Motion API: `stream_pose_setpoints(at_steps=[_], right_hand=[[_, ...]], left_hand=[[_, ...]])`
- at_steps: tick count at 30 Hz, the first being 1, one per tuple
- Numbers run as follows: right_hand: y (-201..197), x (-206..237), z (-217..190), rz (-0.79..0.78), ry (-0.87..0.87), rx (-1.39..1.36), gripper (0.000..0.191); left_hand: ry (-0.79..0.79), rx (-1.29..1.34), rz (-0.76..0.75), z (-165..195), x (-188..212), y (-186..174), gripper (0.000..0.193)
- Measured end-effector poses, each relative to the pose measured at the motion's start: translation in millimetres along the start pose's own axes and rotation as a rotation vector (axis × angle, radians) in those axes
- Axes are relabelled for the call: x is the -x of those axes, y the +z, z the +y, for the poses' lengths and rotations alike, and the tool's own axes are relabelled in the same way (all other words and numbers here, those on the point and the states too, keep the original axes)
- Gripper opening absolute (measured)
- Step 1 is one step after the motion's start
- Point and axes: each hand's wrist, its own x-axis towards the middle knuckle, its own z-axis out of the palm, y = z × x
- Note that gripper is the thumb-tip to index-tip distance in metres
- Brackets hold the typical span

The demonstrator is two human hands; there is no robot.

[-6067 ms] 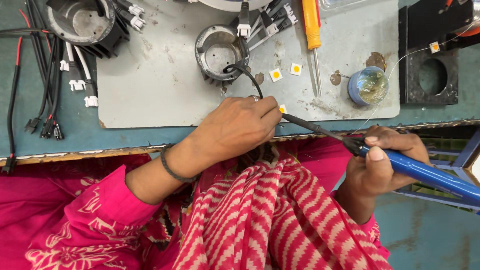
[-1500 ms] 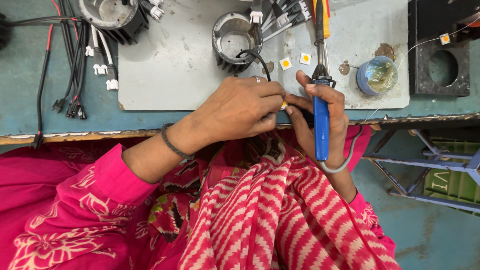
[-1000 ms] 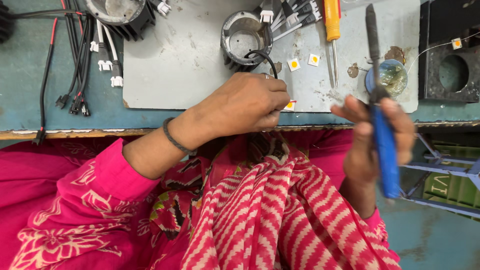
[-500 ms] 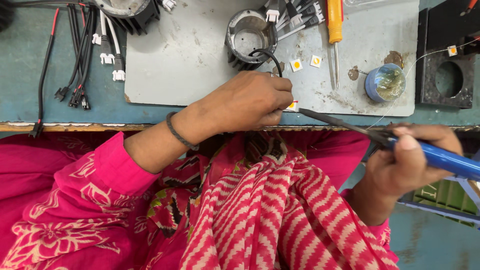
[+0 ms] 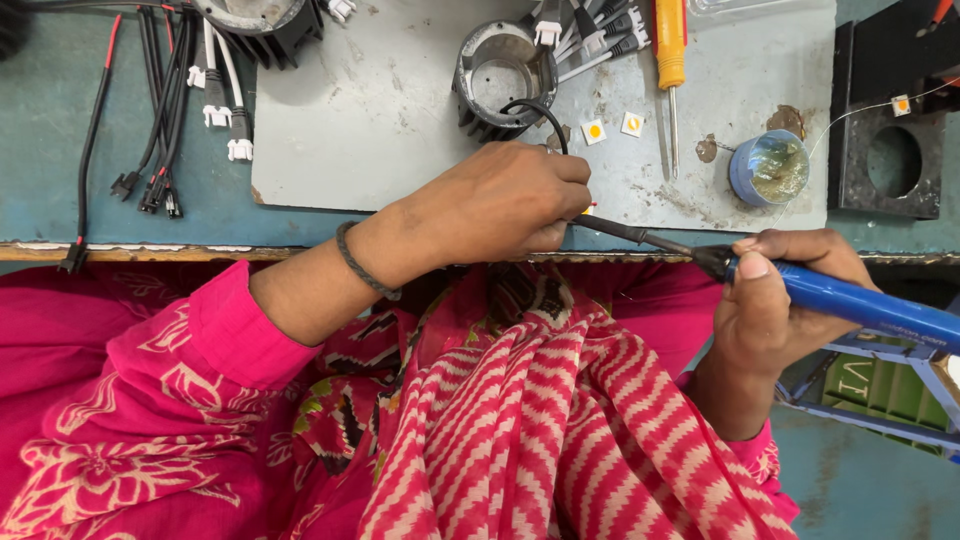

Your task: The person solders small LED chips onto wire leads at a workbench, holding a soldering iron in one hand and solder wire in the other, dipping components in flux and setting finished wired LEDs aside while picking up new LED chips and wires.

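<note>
The left hand (image 5: 505, 205) lay curled at the near edge of the worktop (image 5: 60, 215), its fingers pinched together on something small that they hid, so what it gripped could not be told; a black wire (image 5: 530, 108) looped up from beneath the fingers toward a round metal housing (image 5: 497, 82) just beyond. The right hand (image 5: 780, 300) was closed around the blue handle of a soldering iron (image 5: 800, 290), thumb pressed on top near the black collar. The iron lay almost level, its long axis running from lower right to upper left, the handle trailing off to the right past the worktop's edge and the dark shaft pointing left and slightly up, so that the tip met the fingertips of the left hand at the front edge of a grey metal plate (image 5: 380, 110). On that plate, beyond the hands, sat two small square chips with yellow centres (image 5: 594, 131), a yellow-handled screwdriver (image 5: 669, 45) lying lengthwise away from the person, and a small blue tin (image 5: 768, 168) of greenish paste. To the far right stood a black block with a round hole (image 5: 890, 160). At the left of the worktop a bundle of black and red cables (image 5: 150, 120) with white connectors lay beside a finned black housing (image 5: 262, 22).
</note>
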Motion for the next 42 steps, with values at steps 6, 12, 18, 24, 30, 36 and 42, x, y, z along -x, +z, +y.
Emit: stream_pose_setpoints(at_steps=[6, 12, 18, 24, 30, 36, 42], right_hand=[[-12, 0, 12, 0.020, -0.093, 0.042, 0.023], [-12, 0, 7, 0.006, -0.089, 0.022, 0.025], [-4, 1, 3, 0.012, -0.007, 0.026, 0.023], [-12, 7, 12, -0.086, -0.088, 0.062, 0.028], [-23, 0, 15, -0.016, -0.128, 0.041, 0.025], [-21, 4, 11, 0.031, -0.113, 0.006, 0.027], [-13, 6, 7, -0.016, -0.071, 0.053, 0.029]], left_hand=[[-0.015, 0.006, -0.008, 0, 0, -1, 0.012], [-0.009, 0.002, -0.017, 1, -1, -3, 0.014], [-0.005, -0.002, -0.018, 1, -1, -3, 0.013], [-0.006, 0.012, -0.018, 3, -1, -5, 0.014], [-0.012, -0.002, -0.018, 4, -2, -5, 0.013], [-0.011, 0.011, -0.025, 3, -3, -5, 0.012], [0.005, -0.010, -0.028, 3, -3, -5, 0.013]])
